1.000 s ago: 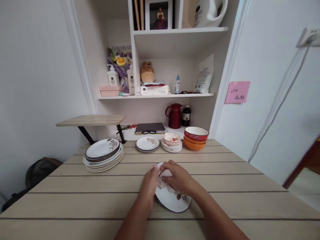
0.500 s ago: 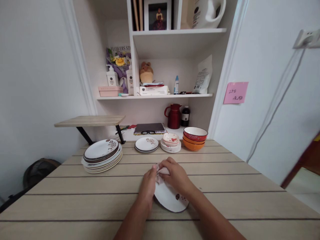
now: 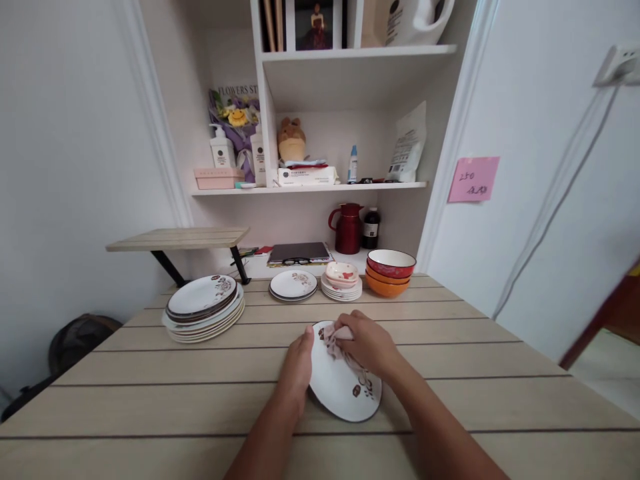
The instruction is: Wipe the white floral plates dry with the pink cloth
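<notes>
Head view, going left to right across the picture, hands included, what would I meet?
Stack of plates → left hand → right hand → pink note → wall socket.

From my end, a pale, dark-seamed wooden surface spreads beneath the left hand and right hand. Well left of them I see a tall plate stack, a riser shelf standing behind it. Beyond the hands sit a low plate stack, stacked saucers and nested bowls. Whether the held plate touches the surface, I can't tell.
</notes>
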Demonstrator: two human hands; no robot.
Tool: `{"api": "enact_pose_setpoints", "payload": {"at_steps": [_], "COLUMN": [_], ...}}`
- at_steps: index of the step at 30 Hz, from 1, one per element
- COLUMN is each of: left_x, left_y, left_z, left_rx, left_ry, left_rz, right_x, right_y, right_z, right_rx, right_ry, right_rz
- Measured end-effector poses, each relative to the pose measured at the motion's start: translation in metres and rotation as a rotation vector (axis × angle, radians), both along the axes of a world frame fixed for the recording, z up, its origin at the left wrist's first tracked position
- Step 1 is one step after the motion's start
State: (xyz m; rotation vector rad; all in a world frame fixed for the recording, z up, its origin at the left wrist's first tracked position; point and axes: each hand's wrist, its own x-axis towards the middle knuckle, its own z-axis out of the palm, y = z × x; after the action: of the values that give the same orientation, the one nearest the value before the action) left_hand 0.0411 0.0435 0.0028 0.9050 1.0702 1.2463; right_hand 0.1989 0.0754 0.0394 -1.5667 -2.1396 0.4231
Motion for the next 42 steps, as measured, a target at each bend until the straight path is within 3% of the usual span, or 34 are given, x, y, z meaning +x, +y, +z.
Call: {"api": "enact_pose_setpoints", "payload": {"at_steps": [3, 10, 13, 16, 20, 23, 29, 33, 35, 37, 40, 42], "left_x": [0.000, -0.002, -0.002, -0.001, 0.000, 0.000, -0.001, -0.001, -0.001, -0.001, -0.001, -0.001], "left_y": [0.000, 0.002, 0.002, 0.002, 0.001, 0.001, 0.004, 0.003, 0.003, 0.003, 0.004, 0.005], "left_z": [0.000, -0.002, -0.002, -0.002, -0.003, -0.003, -0.003, -0.003, -0.003, -0.004, -0.006, -0.007], "left_rx": [0.010, 0.033, 0.038, 0.013, -0.006, 0.005, 0.034, 0.027, 0.005, -0.011, -0.017, -0.015], "left_ry": [-0.006, 0.014, 0.001, -0.014, -0.027, -0.025, -0.020, -0.016, -0.007, -0.001, -0.012, -0.014], "left_rz": [0.017, 0.039, 0.029, 0.034, 0.017, 0.033, 0.046, 0.038, 0.040, 0.039, 0.031, 0.030], "right_x": [-0.014, -0.014, 0.000, 0.010, 0.002, -0.013, -0.018, 0.005, 0.016, 0.022, 0.018, 0.009], "right_y": [-0.001, -0.018, -0.018, -0.011, -0.001, -0.001, -0.015, -0.016, -0.012, -0.006, 0.001, 0.004], "right_z": [-0.004, 0.009, 0.014, 0.012, 0.001, -0.004, 0.005, 0.014, 0.015, 0.012, 0.005, -0.001], "right_rx": [0.066, -0.031, -0.128, -0.171, -0.017, 0.054, -0.005, -0.166, -0.239, -0.252, -0.140, -0.042], "right_ry": [0.042, 0.109, 0.072, 0.041, -0.018, 0.027, 0.140, 0.104, 0.076, 0.037, -0.035, -0.060], "right_rz": [0.004, 0.460, 0.518, 0.385, 0.039, -0.013, 0.404, 0.557, 0.507, 0.361, 0.078, -0.034]}}
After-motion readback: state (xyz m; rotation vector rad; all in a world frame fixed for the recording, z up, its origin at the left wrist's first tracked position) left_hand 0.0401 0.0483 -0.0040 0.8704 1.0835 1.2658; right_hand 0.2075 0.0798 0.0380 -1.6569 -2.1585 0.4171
